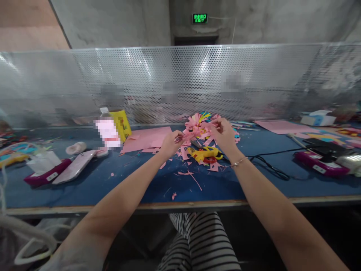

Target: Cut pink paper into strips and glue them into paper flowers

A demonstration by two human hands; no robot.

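Observation:
My left hand (171, 143) is closed in a pinch at the left side of a heap of cut paper, with a piece of fringed pink paper (189, 136) at its fingertips. On the heap's right, my right hand (225, 132) has its fingers curled together; what lies between them is too small to tell. Pink paper strips (194, 121) with some yellow and blue ones form the heap. Just below it, between my hands, a yellow glue gun (203, 154) with a red trigger lies on the table. Pink scraps (184, 153) surround it.
Pink paper sheets (152, 137) lie on the blue table (126, 188) at left, with another pink sheet (279, 127) at right. A bottle (107, 131), a yellow box (122, 126), a phone (75, 167) and purple power strips (321, 164) stand or lie around. A perforated metal screen (158, 67) rises behind.

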